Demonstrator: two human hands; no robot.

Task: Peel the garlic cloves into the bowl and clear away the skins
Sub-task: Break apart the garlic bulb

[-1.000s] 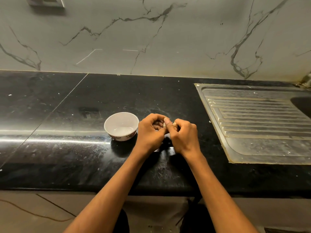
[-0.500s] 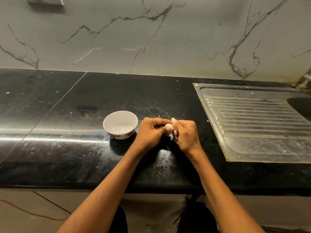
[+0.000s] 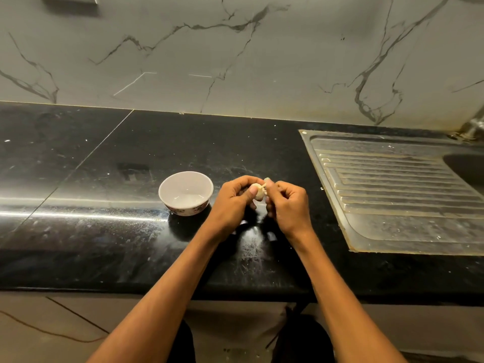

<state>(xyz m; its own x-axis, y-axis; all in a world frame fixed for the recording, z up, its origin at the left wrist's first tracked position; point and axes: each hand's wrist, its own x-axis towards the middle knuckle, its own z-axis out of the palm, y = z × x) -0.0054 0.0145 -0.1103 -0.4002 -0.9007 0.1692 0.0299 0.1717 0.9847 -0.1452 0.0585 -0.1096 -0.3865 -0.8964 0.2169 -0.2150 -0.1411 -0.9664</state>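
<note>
A dark polished surface (image 3: 104, 231) runs under a marbled grey wall, with a steel draining board (image 3: 392, 192) off to the right. From my remote view, both hands meet just right of the white bowl (image 3: 167, 191), held a little above the surface. The left hand (image 3: 233, 205) curls round a pale garlic clove (image 3: 259, 193), thumb pressed on its near side; the right hand (image 3: 288, 208) pinches what looks like a thin strip of skin (image 3: 263, 186) at the clove's top, its fingers (image 3: 271, 203) curled in close.

I judge the clove light, firm and small, likely to turn slippery once bare, so it wants holding by its flanks while the skin is pulled from the tip. The skin is papery and will tear into scraps.

The bowl looks empty apart from a glossy sheen at the bottom; whether a clove or some liquid lies there I cannot say for sure at this angle. It stands upright, near but not touching the left hand.
</note>
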